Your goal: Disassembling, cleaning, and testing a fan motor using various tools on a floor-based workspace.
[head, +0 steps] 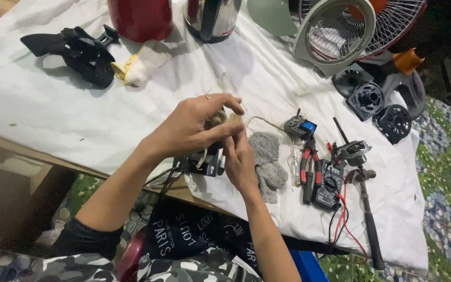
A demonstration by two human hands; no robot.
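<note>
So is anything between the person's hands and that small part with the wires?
Nothing visible: the left hand and right hand both already grip the small brownish wired part over the white cloth.

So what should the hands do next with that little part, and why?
Probably keep the left hand steady on the small round part while the right hand works its fingertips along the thin wire. Both hands meet on the part above the white cloth, and the wire trails loose toward the pliers, so a firm grip looks wise.
</note>
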